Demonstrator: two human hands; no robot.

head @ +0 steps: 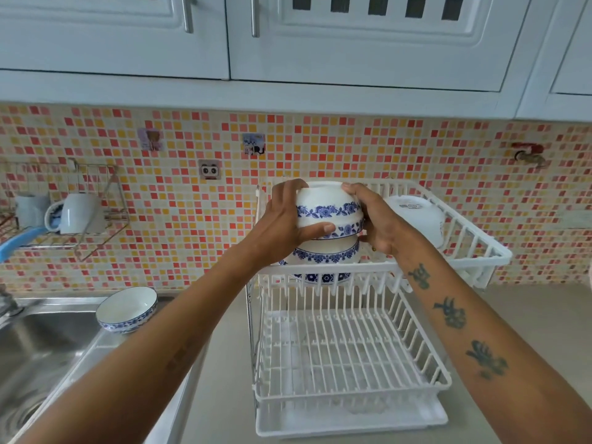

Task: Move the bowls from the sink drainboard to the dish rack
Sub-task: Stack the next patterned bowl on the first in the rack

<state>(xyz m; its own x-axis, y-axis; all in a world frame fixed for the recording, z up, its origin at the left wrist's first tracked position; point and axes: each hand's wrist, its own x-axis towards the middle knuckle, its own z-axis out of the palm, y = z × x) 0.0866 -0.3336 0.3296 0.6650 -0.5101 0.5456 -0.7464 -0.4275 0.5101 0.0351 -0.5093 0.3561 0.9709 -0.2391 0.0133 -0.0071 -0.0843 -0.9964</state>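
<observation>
The upturned bowl point(328, 208) is white with a band of blue flowers and leaves near its rim, and the bowls point(326, 256) stacked under it carry the same blue floral band on white. The bowl on the drainboard point(127, 309) is white inside, blue-flowered outside, with a thin dark rim line. The dish rack point(352, 347) is plain white, as is the plate point(416, 216) in its upper tier. The wall point(179, 200) is a mosaic of small red, pink, orange, yellow and cream squares. The cupboards point(288, 43) are pale grey-white. The desk point(221, 363) is beige, the sink point(38, 347) steel grey. The right forearm point(458, 318) bears dark blue-green tattoos.
</observation>
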